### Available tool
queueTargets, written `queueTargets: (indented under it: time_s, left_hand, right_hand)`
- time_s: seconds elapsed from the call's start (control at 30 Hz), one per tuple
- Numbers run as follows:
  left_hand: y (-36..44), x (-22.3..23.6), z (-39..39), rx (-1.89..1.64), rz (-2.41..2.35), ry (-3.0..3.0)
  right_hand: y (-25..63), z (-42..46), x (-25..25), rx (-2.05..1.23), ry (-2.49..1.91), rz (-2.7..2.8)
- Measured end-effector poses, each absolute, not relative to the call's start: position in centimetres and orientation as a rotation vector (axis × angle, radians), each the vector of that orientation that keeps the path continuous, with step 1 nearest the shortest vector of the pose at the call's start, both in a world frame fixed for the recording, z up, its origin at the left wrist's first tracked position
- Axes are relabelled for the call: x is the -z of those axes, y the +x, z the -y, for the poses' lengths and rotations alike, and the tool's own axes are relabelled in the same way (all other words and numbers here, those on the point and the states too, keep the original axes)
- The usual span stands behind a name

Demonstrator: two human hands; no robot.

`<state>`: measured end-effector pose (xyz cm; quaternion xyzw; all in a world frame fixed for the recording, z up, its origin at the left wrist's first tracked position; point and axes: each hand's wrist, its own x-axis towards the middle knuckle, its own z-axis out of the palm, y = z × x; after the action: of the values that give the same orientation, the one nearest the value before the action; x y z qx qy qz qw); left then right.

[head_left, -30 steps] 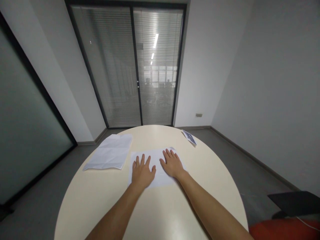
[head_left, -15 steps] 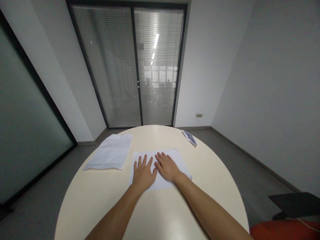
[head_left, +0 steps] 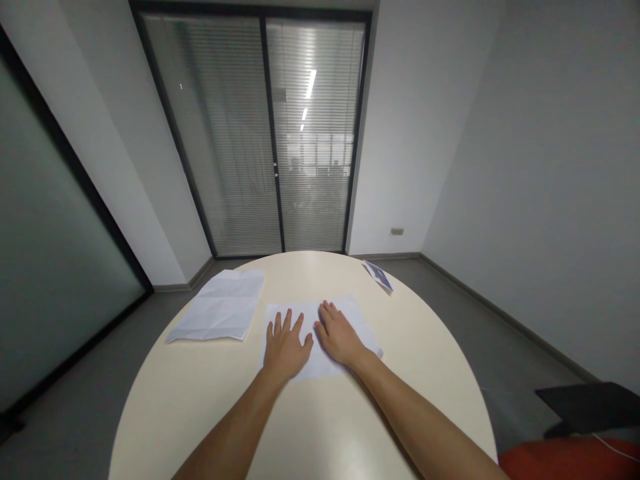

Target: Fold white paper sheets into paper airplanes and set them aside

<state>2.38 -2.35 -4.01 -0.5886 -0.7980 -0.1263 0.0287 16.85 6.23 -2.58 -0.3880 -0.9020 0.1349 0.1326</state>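
Directly under our two hands lies one white paper sheet (head_left: pixel 357 320), long axis left-right on the round table (head_left: pixel 310 427). Our left hand (head_left: pixel 287 350) spreads over its left part; our right hand (head_left: pixel 340 337), fingers nearly together, covers its middle. We count one creased paper (head_left: pixel 220 307) leftward, one printed paper (head_left: pixel 379 275) beyond, rightward.

From here I see creased white papers (head_left: pixel 217 308) lying near the round bench's (head_left: pixel 430 393) left edge and a folded printed sheet (head_left: pixel 379 277) at its far right. Beyond stand glass panels (head_left: pixel 235 147) with blinds (head_left: pixel 315 200); a black panel (head_left: pixel 590 405) sits above something red (head_left: pixel 555 460), lower right.
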Motion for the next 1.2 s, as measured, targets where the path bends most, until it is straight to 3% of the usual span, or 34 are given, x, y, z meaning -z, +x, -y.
queueTargets:
  time_s: [0.4,0.7,1.0,1.2]
  left_hand:
    - [-0.6,4.1,2.3,0.334,2.425,-1.922]
    - [-0.9,4.2,2.0,0.348,2.421,-1.912]
    - [0.9,2.7,2.6,0.568,2.205,-2.026]
    - [2.3,3.6,3.2,0.388,2.33,-2.067]
  right_hand:
    - [18.1,-8.3,3.4,-0.375,-1.277,2.659]
    - [20.1,-8.1,2.7,-0.433,-1.09,2.742]
    - [20.7,-7.2,2.5,-0.465,-1.119,2.734]
    - [20.8,-7.6,2.3,-0.387,-1.063,2.72]
